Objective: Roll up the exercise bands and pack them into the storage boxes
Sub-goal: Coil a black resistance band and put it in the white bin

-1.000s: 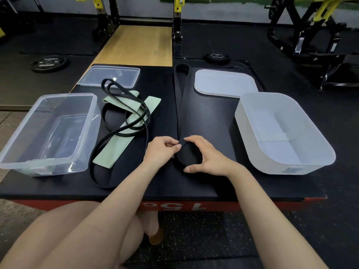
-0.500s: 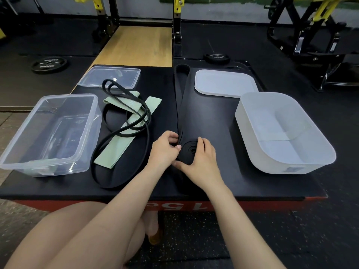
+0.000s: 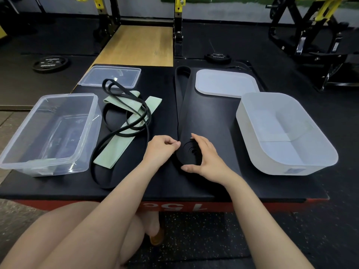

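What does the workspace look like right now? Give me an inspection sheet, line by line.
Surface: black padded platform with a red front edge.
Job's things: wide black band partly rolled, its coil near the front edge, the tail running to the back; thin black loop band lying over a green band; clear box and white box, both without bands.
Clutter: clear lid and white lid at the back.
Hands: left hand pinches the band beside the coil; right hand cups the coil.
Cables: nothing seen.
Surroundings: gym floor, weight plate, yellow-and-black racks.
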Demonstrator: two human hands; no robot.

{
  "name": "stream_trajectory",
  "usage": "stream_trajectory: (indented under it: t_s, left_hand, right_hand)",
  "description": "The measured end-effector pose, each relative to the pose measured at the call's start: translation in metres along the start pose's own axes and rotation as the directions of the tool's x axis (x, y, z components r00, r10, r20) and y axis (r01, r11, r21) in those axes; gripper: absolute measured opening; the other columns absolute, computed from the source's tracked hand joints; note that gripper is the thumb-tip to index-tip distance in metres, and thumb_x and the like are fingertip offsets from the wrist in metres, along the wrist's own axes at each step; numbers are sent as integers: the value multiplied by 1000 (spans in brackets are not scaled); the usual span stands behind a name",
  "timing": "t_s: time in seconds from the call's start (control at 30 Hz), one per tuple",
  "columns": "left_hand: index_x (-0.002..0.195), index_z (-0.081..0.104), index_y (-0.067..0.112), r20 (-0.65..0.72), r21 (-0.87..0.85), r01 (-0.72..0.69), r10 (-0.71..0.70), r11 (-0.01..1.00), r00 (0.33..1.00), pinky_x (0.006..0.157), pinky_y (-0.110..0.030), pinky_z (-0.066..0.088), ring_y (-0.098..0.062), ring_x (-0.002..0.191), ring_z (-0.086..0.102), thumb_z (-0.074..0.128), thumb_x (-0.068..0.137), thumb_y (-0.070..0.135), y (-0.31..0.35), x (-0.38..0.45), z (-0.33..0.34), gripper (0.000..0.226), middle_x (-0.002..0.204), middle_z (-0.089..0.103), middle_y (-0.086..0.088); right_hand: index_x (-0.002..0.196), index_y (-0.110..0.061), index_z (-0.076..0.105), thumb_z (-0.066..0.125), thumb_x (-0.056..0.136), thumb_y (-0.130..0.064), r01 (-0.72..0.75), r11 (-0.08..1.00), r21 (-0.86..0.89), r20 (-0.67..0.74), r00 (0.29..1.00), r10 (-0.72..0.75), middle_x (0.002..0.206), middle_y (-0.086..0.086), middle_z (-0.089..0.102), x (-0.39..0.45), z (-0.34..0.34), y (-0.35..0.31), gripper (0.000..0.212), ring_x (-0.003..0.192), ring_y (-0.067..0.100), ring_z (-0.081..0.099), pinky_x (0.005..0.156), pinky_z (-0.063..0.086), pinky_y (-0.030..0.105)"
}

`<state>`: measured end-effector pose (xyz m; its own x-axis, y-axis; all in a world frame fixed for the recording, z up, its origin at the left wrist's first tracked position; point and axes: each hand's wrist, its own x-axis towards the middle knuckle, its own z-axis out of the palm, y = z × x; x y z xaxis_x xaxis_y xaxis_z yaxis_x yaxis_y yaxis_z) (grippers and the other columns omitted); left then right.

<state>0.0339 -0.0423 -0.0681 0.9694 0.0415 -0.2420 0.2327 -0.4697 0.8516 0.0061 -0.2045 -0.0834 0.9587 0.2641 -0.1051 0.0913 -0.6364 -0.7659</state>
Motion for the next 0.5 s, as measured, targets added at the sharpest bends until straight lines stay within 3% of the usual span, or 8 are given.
stream_trajectory:
  t_s: [0.13, 0.23, 0.37, 0.5]
  left_hand:
    - [73, 64, 19, 51, 17, 10, -10, 1000, 999, 74, -31, 52, -17, 77, 62, 70, 82, 27, -2, 0, -4, 14, 78, 65, 0]
    - [76, 63, 16, 45, 54, 10, -13, 998, 999, 74, -30, 50, -15, 76, 58, 73, 79, 25, -4, 1, -3, 14, 77, 61, 2]
    - [86, 62, 14, 3, 121, 1, -2, 993, 1000, 79, -25, 45, -13, 87, 58, 71, 81, 22, 1, 1, 0, 13, 89, 63, 1]
    - [89, 59, 14, -30, 113, 16, -13, 993, 999, 74, -23, 41, -13, 88, 57, 70, 81, 20, 1, 0, 3, 14, 89, 61, 2]
  right_hand:
    - [149, -26, 14, 79, 74, -31, 27, 999, -30, 135, 991, -22, 151, -10, 19, 6, -14, 2, 100, 140, 8, 14, 112, 17, 25]
    - [149, -28, 17, 80, 72, -31, 44, 997, -56, 209, 977, -32, 150, -13, 20, 10, -21, 1, 99, 140, 7, 15, 113, 18, 27]
    - [150, -26, 16, 80, 72, -32, 47, 994, -104, 210, 977, -24, 152, -12, 18, 12, -22, -2, 101, 141, 8, 13, 111, 16, 23]
    - [151, -21, 7, 78, 73, -36, -9, 978, -210, 158, 987, 42, 158, -10, 3, 8, -17, -9, 107, 145, 10, 3, 115, 14, 28]
